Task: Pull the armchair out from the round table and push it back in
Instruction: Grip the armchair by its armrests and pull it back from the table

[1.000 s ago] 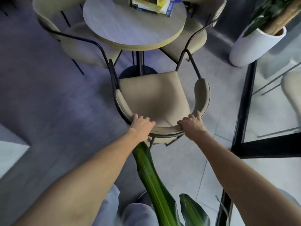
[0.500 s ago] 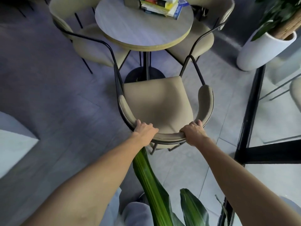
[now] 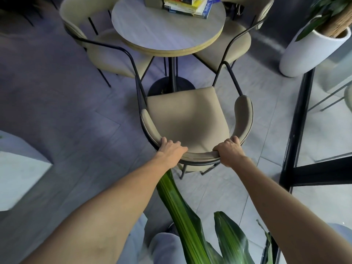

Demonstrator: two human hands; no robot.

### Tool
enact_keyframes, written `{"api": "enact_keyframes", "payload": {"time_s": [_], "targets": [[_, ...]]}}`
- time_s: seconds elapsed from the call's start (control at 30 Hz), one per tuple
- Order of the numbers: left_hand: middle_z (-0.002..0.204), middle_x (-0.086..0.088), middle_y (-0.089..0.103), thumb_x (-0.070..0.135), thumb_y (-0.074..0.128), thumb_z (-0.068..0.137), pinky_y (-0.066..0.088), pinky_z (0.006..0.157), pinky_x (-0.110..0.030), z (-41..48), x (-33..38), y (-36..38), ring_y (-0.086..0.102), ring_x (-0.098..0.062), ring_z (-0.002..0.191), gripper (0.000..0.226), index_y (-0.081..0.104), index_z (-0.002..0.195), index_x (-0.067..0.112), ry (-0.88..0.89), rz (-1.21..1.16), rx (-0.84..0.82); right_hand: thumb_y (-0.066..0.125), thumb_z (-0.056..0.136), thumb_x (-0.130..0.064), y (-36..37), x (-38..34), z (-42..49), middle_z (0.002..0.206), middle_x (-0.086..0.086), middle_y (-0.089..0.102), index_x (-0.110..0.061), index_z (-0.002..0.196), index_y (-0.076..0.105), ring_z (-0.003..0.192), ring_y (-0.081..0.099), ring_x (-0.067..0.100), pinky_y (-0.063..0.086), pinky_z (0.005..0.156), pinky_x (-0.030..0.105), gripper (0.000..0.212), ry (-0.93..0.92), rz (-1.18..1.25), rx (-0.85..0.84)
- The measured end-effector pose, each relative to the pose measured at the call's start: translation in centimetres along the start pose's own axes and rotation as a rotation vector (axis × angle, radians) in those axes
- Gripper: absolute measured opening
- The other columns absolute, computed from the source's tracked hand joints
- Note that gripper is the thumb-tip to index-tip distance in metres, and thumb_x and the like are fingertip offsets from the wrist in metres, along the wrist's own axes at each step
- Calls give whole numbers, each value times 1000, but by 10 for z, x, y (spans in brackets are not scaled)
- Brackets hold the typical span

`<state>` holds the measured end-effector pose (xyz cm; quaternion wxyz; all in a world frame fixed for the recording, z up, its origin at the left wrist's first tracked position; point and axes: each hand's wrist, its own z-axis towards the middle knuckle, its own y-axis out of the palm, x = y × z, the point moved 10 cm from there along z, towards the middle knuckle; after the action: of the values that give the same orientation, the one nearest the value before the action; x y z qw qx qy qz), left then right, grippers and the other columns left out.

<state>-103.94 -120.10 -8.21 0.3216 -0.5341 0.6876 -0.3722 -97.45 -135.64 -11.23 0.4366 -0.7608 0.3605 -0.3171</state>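
Observation:
A beige padded armchair (image 3: pixel 187 117) with a thin black metal frame stands in front of me, its seat fully clear of the round grey table (image 3: pixel 167 29). The table's black pedestal base shows just beyond the seat's front edge. My left hand (image 3: pixel 170 148) grips the curved backrest on its left side. My right hand (image 3: pixel 229 150) grips the same backrest on its right side. Both arms reach forward from the bottom of the view.
Two more beige chairs (image 3: pixel 106 48) (image 3: pixel 228 44) are tucked at the table's left and right. A stack of books (image 3: pixel 187 5) lies on the tabletop. A white planter (image 3: pixel 308 48) stands right, a black-framed glass partition (image 3: pixel 299 119) beside it. Large green leaves (image 3: pixel 182 212) rise near my legs.
The armchair has slid back toward me with both hands on its backrest, and the gap between its seat and the table has grown.

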Motion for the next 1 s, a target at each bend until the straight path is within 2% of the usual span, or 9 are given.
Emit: {"api": "enact_keyframes", "payload": {"time_s": [0.53,0.8,0.9,1.0], "targets": [[119,-10,53,-6,49,90,29,105,-56,-2,4,5,53,-35,114,50,50,132,20,0,36,-11,53,88,-17,3,-1,-9,93,-8,69,-33,97,69,107,56,20,24,104,40,24,0,30,-4],[123,-11,52,-3,59,87,30,105,-57,-1,4,7,52,-35,117,53,47,133,19,-18,57,-24,53,90,-21,-1,-1,-11,99,-13,69,-37,101,68,110,55,18,25,102,38,24,-21,27,-20],[124,-11,52,8,62,88,31,105,-56,0,4,11,52,-35,116,48,47,132,18,-2,64,-70,55,88,-18,-2,-2,-13,100,-13,69,-35,100,68,110,56,18,25,101,39,24,-34,33,-31],[125,-11,52,32,63,89,37,100,-53,0,6,10,53,-34,115,50,46,134,17,64,68,-157,56,88,-21,-8,-2,-16,107,-8,69,-33,108,66,114,55,21,29,103,39,26,-92,60,-109]]}}
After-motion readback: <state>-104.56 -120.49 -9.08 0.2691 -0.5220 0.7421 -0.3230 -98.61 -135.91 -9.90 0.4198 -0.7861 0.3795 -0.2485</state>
